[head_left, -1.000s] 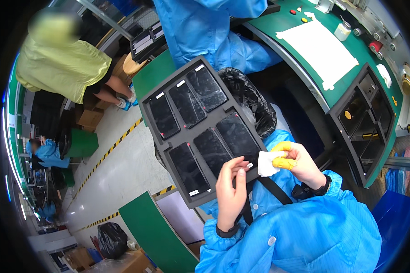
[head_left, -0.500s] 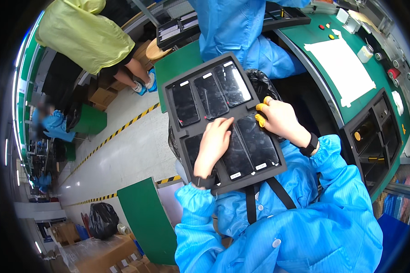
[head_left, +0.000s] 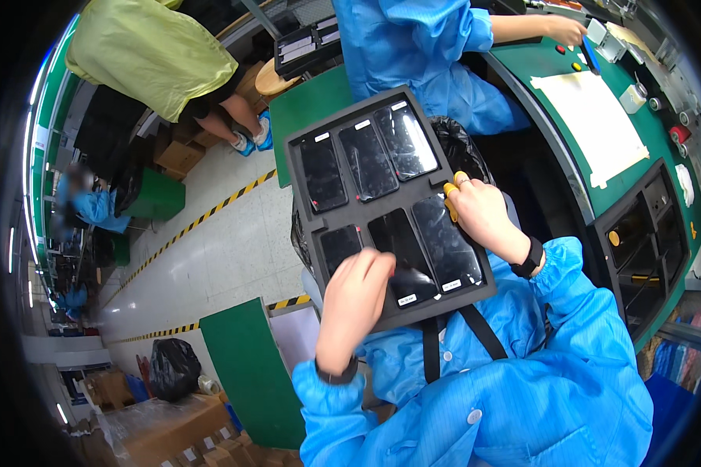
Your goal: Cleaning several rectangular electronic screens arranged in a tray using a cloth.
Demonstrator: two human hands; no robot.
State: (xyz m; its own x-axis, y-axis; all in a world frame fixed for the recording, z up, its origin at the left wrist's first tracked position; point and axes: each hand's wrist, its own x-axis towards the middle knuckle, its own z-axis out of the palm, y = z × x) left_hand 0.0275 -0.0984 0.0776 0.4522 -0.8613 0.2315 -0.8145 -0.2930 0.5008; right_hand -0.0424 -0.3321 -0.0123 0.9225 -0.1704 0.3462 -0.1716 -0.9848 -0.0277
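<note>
A dark grey foam tray [head_left: 302,204] rests on my lap, holding several black phone screens in two rows. My left hand [head_left: 355,302] lies on the near row, its fingertips on the middle screen [head_left: 403,257]. Further right, my right hand [head_left: 481,218] wears yellow finger cots and grips the tray's right edge beside the right screen [head_left: 449,246]. Both of my sleeves are blue, and a black band sits on each wrist.
A green workbench [head_left: 554,117] with a white sheet [head_left: 593,124] curves at the right, where a person in blue [head_left: 413,54] works. A person in a yellow-green coat [head_left: 148,54] bends at upper left. A black bag [head_left: 461,148] sits behind the tray. Cardboard boxes [head_left: 148,428] stand lower left.
My right hand no longer holds the white cloth and has moved to the tray's right edge. My left hand has settled onto the near row of screens. The view has shifted.
</note>
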